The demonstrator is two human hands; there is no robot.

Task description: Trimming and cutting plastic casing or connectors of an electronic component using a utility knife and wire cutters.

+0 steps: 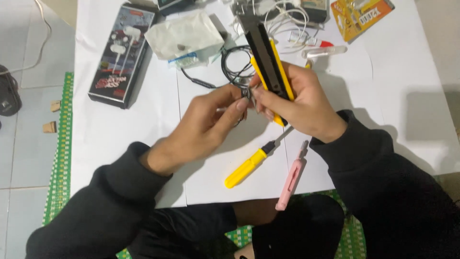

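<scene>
My right hand (299,103) grips a yellow and black utility knife (266,52) whose blade end points away from me. My left hand (208,122) pinches a small dark part (246,92) at the end of a thin black cable (235,64), right against the fingertips of the right hand. The cable loops away behind the knife. Both arms wear dark sleeves. The hands meet over white paper sheets (120,129).
A yellow-handled screwdriver (250,164) and a pink tool (291,180) lie near me. Farther off are a black earphone box (122,52), a crumpled white bag (184,36), white cables (282,17), a small tube (323,48) and an orange package (362,14). Green mat (60,148) at left.
</scene>
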